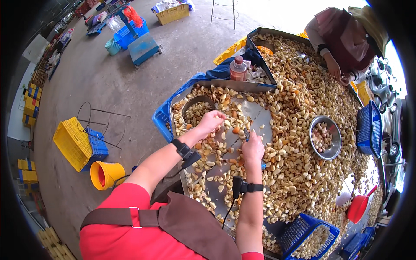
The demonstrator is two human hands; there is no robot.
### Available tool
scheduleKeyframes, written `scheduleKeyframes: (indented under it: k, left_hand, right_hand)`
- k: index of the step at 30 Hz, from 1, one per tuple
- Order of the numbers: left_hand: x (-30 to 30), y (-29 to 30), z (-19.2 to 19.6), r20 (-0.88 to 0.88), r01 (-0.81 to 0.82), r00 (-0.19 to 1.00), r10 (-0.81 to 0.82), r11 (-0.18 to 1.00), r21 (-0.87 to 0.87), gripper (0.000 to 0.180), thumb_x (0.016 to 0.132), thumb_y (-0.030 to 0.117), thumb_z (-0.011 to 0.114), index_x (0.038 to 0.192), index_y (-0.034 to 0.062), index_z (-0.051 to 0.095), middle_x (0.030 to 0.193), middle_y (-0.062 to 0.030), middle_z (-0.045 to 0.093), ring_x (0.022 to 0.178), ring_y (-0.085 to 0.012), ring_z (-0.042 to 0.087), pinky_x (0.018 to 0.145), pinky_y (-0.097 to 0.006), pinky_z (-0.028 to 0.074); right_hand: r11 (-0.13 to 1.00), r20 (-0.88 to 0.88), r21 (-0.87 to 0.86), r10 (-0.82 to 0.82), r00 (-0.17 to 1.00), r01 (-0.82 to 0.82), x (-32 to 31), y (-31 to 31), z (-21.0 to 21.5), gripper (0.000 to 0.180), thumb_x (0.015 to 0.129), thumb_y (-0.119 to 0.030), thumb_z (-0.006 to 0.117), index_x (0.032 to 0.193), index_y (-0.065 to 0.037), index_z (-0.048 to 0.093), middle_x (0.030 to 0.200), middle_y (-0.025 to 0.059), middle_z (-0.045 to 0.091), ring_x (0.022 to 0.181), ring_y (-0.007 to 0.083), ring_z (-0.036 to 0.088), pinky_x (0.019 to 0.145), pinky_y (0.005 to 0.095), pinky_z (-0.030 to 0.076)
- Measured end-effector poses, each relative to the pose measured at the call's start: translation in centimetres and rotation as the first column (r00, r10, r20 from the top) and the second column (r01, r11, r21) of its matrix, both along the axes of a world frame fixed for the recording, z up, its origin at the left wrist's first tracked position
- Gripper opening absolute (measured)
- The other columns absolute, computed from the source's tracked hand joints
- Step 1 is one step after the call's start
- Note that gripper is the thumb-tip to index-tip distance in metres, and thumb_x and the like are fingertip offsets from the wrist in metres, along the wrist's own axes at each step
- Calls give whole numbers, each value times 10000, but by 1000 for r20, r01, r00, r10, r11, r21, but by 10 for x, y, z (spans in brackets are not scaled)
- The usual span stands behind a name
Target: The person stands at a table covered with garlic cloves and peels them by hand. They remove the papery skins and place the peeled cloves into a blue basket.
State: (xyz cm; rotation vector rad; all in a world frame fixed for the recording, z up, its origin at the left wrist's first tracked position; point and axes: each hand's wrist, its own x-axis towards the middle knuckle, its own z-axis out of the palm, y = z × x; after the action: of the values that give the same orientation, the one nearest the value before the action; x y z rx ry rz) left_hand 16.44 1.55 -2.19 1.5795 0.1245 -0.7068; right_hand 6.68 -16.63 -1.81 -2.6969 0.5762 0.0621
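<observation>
My left hand (211, 122) is above the metal work table, close to a round metal ring (197, 106) with pale pieces inside. Its thumb and fingertips are pinched together; whatever lies between them is too small to make out. To its right, my right hand (253, 149) is closed around a small blue-handled tool (263, 166), whose tip points away from me and is mostly hidden by the fingers. Beneath and around both hands lie many pale, clove-shaped pieces (294, 167), some orange-brown. Bare metal tabletop (256, 113) shows just beyond my right hand.
A steel bowl (336, 151) with pinkish pieces sits on the heap at right. Blue baskets (368, 129) and a red scoop (358, 209) stand farther right. A bottle (238, 69) is behind the divider. Another person (346, 39) works at far right. A yellow bucket (106, 175) stands left.
</observation>
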Motion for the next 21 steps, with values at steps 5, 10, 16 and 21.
scheduleKeyframes:
  k: [5, 10, 16, 21]
  left_hand:
    - [4, -12, -30, 585, 38, 662, -468, 800, 598, 121, 815, 125, 608, 917, 78, 654, 861, -127, 648, 756, -274, 635, 721, -357, 505]
    - [4, -37, -9, 230, 474, 784, -577, 795, 379, 168, 819, 105, 630, 981, 87, 667, 861, -42, 643, 750, -145, 617, 631, -301, 492]
    - [-45, -56, 8, -456, 182, 776, -435, 847, -499, 277, 933, 269, 569, 1148, 95, 564, 895, 14, 627, 654, -59, 580, 491, -172, 439]
    - [-73, -69, -2, -588, -35, 717, -375, 823, -568, 275, 915, 315, 572, 1057, 80, 590, 885, -22, 632, 679, -110, 617, 457, -195, 446]
  right_hand:
    - [480, 115, 874, -353, 928, 74, -26, -30, 27, 100, 781, -79, 650, 847, -48, 582, 650, 37, 560, 541, 134, 536, 487, 267, 433]
    - [-250, -81, 966, -533, 842, -64, -64, -49, 28, 175, 780, -22, 655, 923, -61, 563, 625, 3, 502, 468, 104, 451, 423, 248, 384]
    - [-218, -7, 965, -570, 822, -143, -78, -43, 32, 173, 777, 4, 608, 935, -52, 565, 631, 6, 502, 507, 104, 471, 471, 243, 393]
    - [147, 52, 989, -404, 913, 9, -77, -32, 63, 225, 788, -14, 627, 1011, -37, 611, 755, -16, 580, 563, 33, 468, 518, 181, 376]
